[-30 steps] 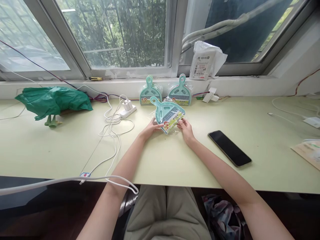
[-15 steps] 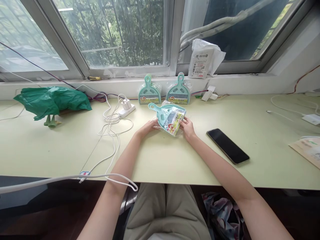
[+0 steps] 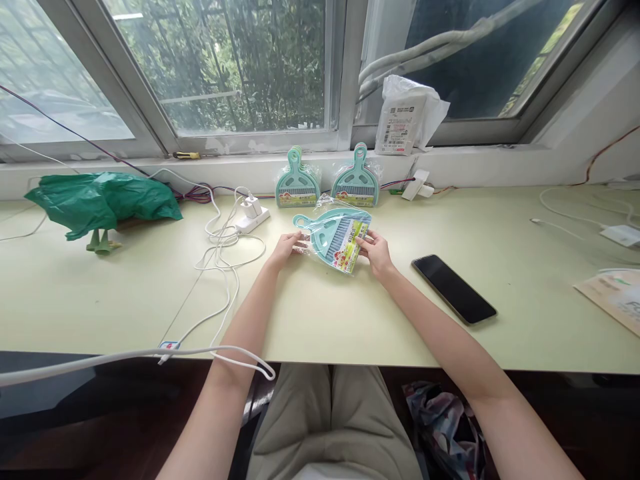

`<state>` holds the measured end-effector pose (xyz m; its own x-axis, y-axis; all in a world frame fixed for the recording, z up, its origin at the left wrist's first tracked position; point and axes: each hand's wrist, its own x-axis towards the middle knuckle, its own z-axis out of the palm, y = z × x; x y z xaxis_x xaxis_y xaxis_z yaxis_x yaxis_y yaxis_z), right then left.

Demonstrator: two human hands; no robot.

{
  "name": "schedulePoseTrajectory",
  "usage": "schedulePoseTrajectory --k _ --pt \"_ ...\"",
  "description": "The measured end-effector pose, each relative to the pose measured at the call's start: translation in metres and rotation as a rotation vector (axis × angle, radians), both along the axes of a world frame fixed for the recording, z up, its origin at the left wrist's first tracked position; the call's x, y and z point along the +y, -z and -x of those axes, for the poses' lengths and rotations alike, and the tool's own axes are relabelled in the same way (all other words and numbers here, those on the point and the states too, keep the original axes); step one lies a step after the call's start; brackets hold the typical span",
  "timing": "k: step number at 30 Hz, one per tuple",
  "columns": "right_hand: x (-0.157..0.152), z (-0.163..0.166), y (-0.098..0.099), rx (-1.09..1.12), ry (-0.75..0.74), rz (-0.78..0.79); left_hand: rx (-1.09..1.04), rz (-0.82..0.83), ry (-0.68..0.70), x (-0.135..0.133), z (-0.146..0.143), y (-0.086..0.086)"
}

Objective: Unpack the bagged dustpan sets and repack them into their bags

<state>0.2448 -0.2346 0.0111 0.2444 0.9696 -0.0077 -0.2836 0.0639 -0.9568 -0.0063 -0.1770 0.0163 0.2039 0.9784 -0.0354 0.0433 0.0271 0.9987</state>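
R hand (image 3: 377, 255) outstretched, gripping edge of dustpan pkg (image 3: 326, 237); L hand (image 3: 285, 249) at wrap (image 3: 307, 246), grip unclear.

Two hands show, one left hand (image 3: 286, 250) and one right hand (image 3: 379, 255). Three dustpans can be counted by their fronts: one front dustpan (image 3: 323, 233) between the hands, plus two at the back, a left rear dustpan (image 3: 298, 179) and a right rear dustpan (image 3: 357, 177); edges peek out behind those two, too overlapped to count. There is one bench (image 3: 310, 327), one phone (image 3: 454, 289), one green bag (image 3: 105, 197), one knife (image 3: 186, 155), one white packet (image 3: 400, 123) and, at the right edge, one flat packet (image 3: 613, 293). Below sits one patterned bag (image 3: 445, 420). The white cables (image 3: 231, 267) are several, too tangled to number.
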Motion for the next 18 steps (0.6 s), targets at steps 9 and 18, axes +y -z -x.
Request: schedulePoseTrajectory --k 9,18 --pt "0.004 -0.008 0.004 -0.051 -0.046 -0.003 0.012 -0.078 -0.279 0.01 0.008 -0.001" --pt "-0.003 -0.001 -0.001 -0.131 -0.234 0.021 0.233 -0.328 -0.211 -0.001 0.007 -0.01"
